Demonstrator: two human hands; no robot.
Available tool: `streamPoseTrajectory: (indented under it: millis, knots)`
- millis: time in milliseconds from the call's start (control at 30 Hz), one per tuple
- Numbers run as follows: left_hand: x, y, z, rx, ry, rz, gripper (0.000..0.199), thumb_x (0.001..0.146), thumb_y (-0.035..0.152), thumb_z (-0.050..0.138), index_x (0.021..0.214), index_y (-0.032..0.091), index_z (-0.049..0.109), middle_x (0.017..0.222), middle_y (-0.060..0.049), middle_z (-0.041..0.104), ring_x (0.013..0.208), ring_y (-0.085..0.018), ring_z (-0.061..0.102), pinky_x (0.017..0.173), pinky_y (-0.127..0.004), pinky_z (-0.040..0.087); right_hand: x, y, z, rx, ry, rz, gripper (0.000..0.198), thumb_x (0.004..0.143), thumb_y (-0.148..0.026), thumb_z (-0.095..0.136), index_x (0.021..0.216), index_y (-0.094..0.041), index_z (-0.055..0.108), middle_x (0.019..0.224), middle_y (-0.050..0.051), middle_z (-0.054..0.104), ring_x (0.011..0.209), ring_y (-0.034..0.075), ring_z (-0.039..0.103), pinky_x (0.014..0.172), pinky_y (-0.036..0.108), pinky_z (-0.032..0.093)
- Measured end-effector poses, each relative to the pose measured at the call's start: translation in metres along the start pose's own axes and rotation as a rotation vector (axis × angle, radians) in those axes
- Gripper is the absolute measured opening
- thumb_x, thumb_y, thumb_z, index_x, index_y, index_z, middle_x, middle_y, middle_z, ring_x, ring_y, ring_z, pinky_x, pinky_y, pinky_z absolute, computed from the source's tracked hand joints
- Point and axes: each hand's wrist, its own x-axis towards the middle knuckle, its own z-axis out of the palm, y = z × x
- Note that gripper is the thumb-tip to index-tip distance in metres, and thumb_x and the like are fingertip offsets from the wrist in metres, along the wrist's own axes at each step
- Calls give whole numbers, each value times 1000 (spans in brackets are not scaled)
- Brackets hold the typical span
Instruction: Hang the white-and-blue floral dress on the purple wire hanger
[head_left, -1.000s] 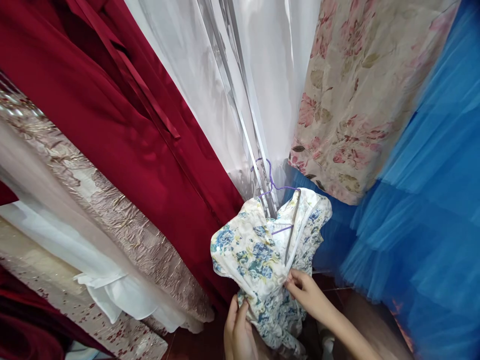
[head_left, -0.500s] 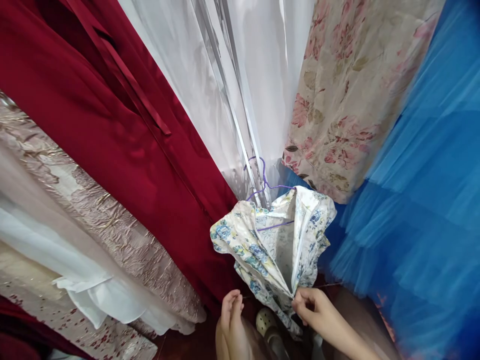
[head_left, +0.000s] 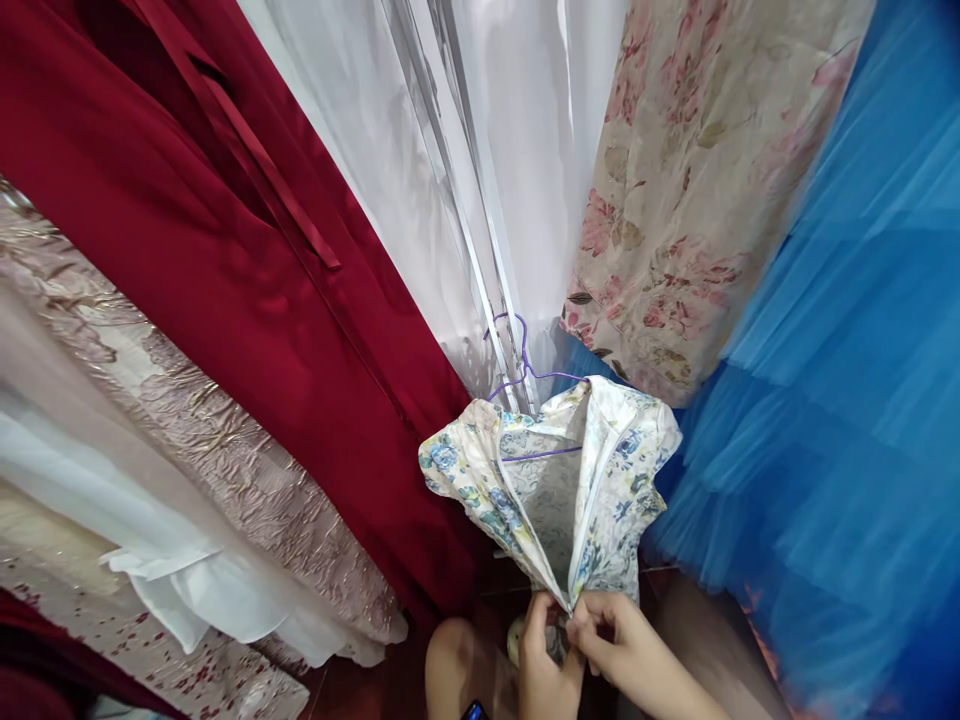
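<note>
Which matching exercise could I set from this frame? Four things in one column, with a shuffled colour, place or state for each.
1. hanger
2. blue-flowered garment
3. right hand
4. tiered tulle

A. plain blue, along the picture's right side
B. parted in a V
C. purple
D. at the V's lower point

Pairs: 1-C, 2-B, 3-D, 4-A
</note>
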Motion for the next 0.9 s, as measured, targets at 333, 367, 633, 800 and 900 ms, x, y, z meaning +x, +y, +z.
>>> streamPoseTrajectory:
  millis: [333, 367, 633, 800, 900]
  knots:
    - [6, 21, -10, 205, -71, 186, 25, 93, 37, 49, 80, 20, 63, 73, -3, 66, 72, -18, 62, 68, -23, 49, -1, -7, 3, 138, 48, 17, 30, 86, -36, 61, 64, -17, 54, 47, -6, 46, 43, 8, 39, 48, 22, 29]
    - [7, 26, -11, 222, -80, 208, 24, 93, 35, 49, 77, 20, 60, 71, -3, 64, 70, -17, 61, 66, -22, 48, -1, -6, 2, 154, 52, 23, 31, 85, -39, 62, 65, -16, 55, 46, -7, 46, 42, 8, 38, 47, 21, 28]
    - [11, 38, -23, 297, -189, 296, 16, 91, 22, 51, 75, 19, 54, 76, -3, 62, 73, -15, 60, 68, -21, 44, 18, -22, -16, 238, 120, 55, 46, 84, -60, 58, 69, -16, 60, 35, -9, 41, 33, 6, 25, 43, 23, 19]
    - [4, 16, -16, 250, -58, 280, 20, 92, 27, 52, 74, 19, 54, 68, -2, 61, 65, -14, 58, 64, -21, 44, 20, -25, -24, 112, -8, 50, 44, 88, -55, 57, 66, -16, 58, 38, -7, 44, 35, 7, 31, 44, 23, 22]
    - [1, 15, -13, 222, -39, 250, 16, 91, 26, 52, 77, 19, 57, 71, -3, 64, 66, -16, 60, 65, -21, 46, 14, -14, -16, -36, -39, 68, 38, 86, -49, 62, 68, -16, 58, 47, -6, 49, 43, 9, 40, 46, 23, 26]
